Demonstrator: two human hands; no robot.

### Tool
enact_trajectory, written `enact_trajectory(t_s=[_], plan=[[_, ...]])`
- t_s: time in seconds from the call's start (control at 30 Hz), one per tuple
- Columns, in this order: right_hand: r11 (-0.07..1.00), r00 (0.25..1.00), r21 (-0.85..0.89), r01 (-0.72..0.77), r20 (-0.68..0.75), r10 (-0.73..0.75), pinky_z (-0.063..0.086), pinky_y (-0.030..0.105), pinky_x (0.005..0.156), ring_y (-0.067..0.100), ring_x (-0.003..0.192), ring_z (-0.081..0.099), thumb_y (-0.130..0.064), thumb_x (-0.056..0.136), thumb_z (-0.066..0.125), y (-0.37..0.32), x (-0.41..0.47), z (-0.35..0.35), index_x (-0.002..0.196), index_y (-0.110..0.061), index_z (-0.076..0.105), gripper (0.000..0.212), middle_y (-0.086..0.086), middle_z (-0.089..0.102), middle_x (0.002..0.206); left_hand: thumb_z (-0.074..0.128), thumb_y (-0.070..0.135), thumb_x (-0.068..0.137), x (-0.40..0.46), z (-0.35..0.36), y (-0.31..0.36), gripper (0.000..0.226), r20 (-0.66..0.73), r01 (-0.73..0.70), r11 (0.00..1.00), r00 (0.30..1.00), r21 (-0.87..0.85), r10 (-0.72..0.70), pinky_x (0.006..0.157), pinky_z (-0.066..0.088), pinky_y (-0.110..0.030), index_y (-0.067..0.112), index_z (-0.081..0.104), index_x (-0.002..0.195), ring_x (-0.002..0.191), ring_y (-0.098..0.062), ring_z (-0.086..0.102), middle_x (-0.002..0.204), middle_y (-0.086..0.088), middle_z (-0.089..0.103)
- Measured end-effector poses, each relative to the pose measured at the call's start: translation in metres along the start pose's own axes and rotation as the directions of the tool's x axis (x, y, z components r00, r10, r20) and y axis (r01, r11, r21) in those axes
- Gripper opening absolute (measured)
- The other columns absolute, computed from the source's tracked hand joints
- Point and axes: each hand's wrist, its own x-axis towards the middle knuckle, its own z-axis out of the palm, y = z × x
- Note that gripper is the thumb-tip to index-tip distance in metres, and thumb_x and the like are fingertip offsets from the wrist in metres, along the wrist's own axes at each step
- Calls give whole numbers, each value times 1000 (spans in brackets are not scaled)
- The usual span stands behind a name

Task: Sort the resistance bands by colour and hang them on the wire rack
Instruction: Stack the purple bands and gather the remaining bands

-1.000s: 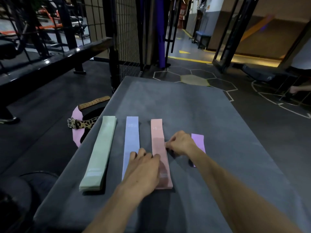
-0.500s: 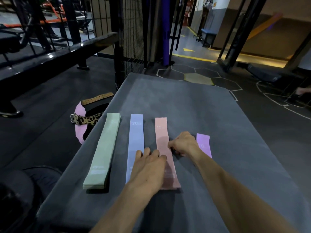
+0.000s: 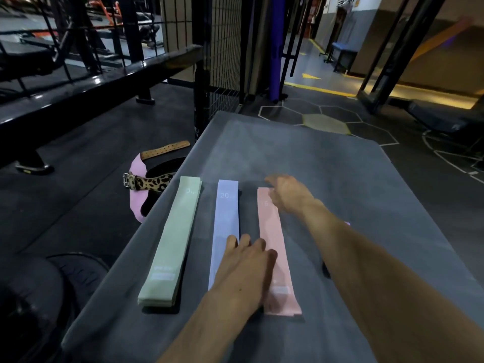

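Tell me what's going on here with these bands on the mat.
A person is sorting resistance bands on a grey mat. A green band, a blue band and a pink band lie side by side in a row. The left hand rests flat across the blue and pink bands. The right hand reaches forward over the far end of the pink band, blurred and holding nothing visible. A sliver of purple band peeks out past the right forearm. Nothing has been hung yet.

three bands (image 3: 226, 231) side by side on mat (image 3: 327, 166) | belts (image 3: 149, 183) on floor, left
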Motion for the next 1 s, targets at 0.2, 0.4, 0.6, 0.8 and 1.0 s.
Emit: enact_trajectory(t_s=[0.2,0.4,0.6,0.8,1.0], plan=[[998,997,24,-57,-52,58,53,35,78,34,94,65,-10,85,54,0,18,9,105,-24,72,31,9,71,107,52,11,92,7,2,-6,18,-18,-24,1000,1000,-5,23,87,21,-39,18,58,108,98,-26,39,100,-3,49],[998,998,18,-61,-8,62,51,34,74,26,91,61,-11,89,56,0,28,8,95,-23,61,15,7,67,107,55,14,94,12,2,-4,14,3,-25,1000,1000,0,25,92,25,-41,13,59,108,101,-30,43,100,-7,50],[999,999,38,-17,38,15,42,30,67,23,85,57,-13,87,64,-2,35,-1,96,-16,57,11,8,66,105,57,14,93,12,6,-10,16,-41,-24,999,999,-32,23,82,19,-38,13,63,108,87,-25,33,99,-6,54],[986,998,166,19,58,-29,49,27,76,20,93,66,-14,87,68,1,24,-19,112,-14,71,26,6,72,109,56,12,92,10,5,-12,18,-19,-26,999,1000,-40,25,81,18,-37,15,62,108,95,-27,42,102,-4,54],[924,967,315,218,-196,-161,50,27,73,12,79,66,-19,83,74,-5,-41,-60,89,-19,74,6,-4,73,86,53,21,93,11,-8,-15,22,-74,32,993,996,-114,-41,88,34,-37,25,62,112,102,-25,54,108,2,62]])
